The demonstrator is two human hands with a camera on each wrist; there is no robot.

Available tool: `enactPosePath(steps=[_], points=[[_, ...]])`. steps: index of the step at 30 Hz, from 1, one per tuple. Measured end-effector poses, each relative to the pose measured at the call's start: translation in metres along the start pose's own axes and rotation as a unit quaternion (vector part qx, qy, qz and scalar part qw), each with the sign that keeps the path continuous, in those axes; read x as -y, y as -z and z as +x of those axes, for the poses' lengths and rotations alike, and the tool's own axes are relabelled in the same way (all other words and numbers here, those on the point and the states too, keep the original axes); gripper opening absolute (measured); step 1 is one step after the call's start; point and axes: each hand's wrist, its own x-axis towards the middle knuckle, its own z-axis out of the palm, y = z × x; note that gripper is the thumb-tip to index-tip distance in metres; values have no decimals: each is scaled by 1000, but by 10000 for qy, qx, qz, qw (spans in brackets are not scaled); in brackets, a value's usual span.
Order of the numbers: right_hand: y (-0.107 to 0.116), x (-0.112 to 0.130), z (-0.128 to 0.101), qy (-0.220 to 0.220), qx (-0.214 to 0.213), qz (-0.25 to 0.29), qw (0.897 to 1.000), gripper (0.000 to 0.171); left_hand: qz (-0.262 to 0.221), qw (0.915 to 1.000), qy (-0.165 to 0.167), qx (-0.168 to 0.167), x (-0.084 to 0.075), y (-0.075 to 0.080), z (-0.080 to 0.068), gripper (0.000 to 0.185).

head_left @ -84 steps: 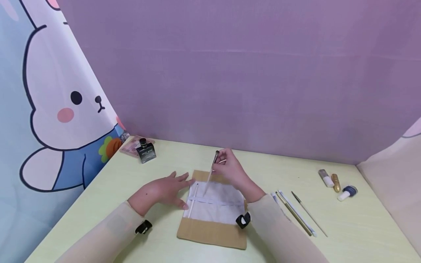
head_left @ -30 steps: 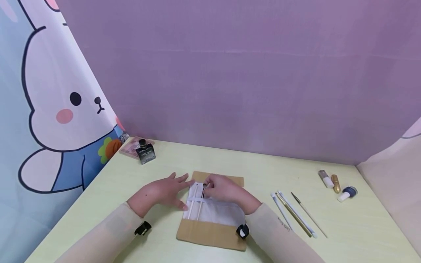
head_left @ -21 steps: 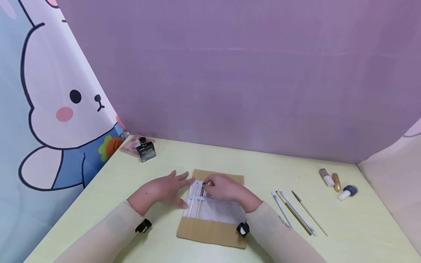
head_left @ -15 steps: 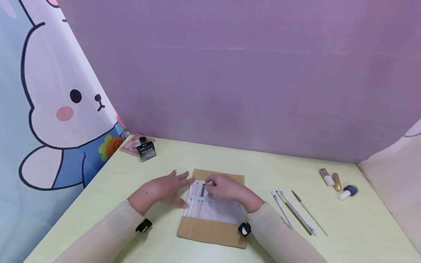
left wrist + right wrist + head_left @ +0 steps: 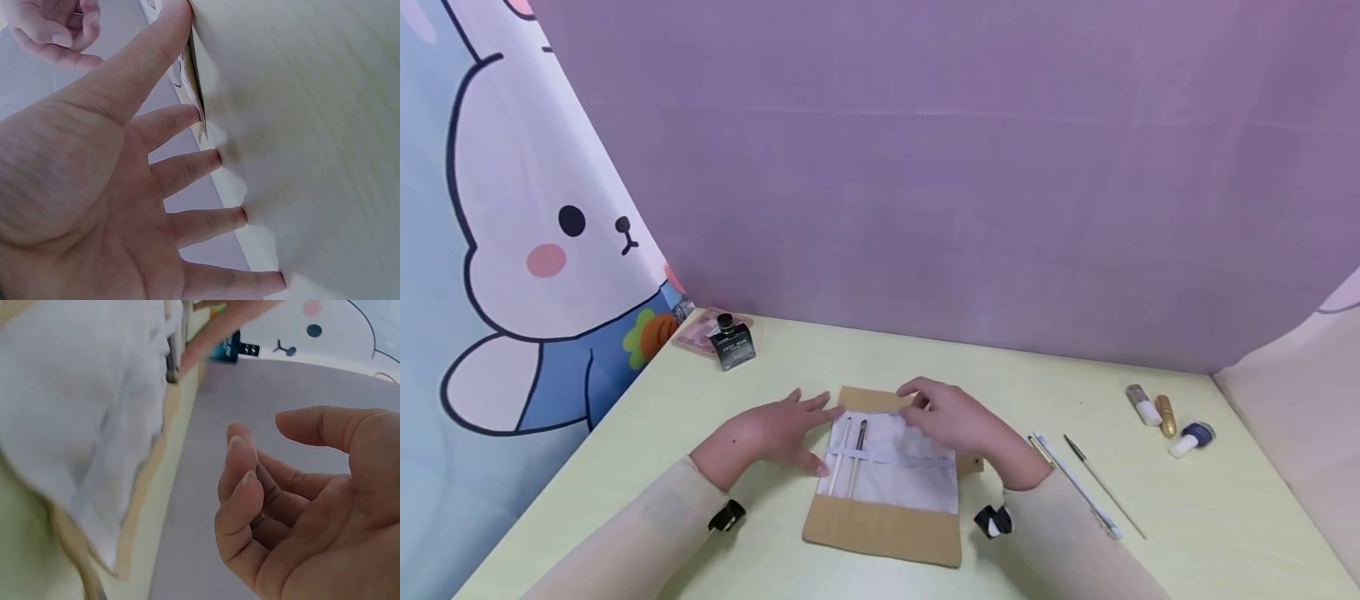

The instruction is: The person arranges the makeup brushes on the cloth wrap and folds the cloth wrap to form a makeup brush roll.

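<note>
A brown brush roll (image 5: pixel 880 529) with a white lining (image 5: pixel 898 479) lies open on the pale green table. Under its elastic band (image 5: pixel 910 459) sit two brushes side by side: a white-handled one (image 5: pixel 838 458) and a dark-tipped one (image 5: pixel 858 446). My left hand (image 5: pixel 805 425) lies flat with spread fingers (image 5: pixel 206 165) on the table, its thumb against the roll's left edge. My right hand (image 5: pixel 928 404) hovers just above the roll's far edge, fingers (image 5: pixel 240 487) loosely curled and holding nothing.
Several loose brushes (image 5: pixel 1078 487) lie right of the roll, near my right forearm. Three small bottles (image 5: pixel 1165 417) lie further right. A black perfume bottle (image 5: pixel 732 342) and a pink palette (image 5: pixel 698 335) stand at the back left. Purple backdrop behind.
My right hand slid the dark-tipped brush under the elastic band beside the white one, let go of it and drew away to the right. The left hand has stayed put.
</note>
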Motion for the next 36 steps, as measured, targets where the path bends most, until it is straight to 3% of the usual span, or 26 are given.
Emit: enactPosePath(steps=[11,17,31,36], points=[[43,-23,-39,-108,-737,-347,9966,40,23,10000,40,29,0,0,1,99],[55,-38,-59,-131,-962,-492,9941,40,39,10000,45,46,3,-1,2,99],[62,-96,-91,-664,-564,-1118,9899,28,-54,9999,49,69,2,-1,0,100],[59,-106,-94,-734,-507,-978,9912,33,16,10000,45,80,2,-2,1,100]])
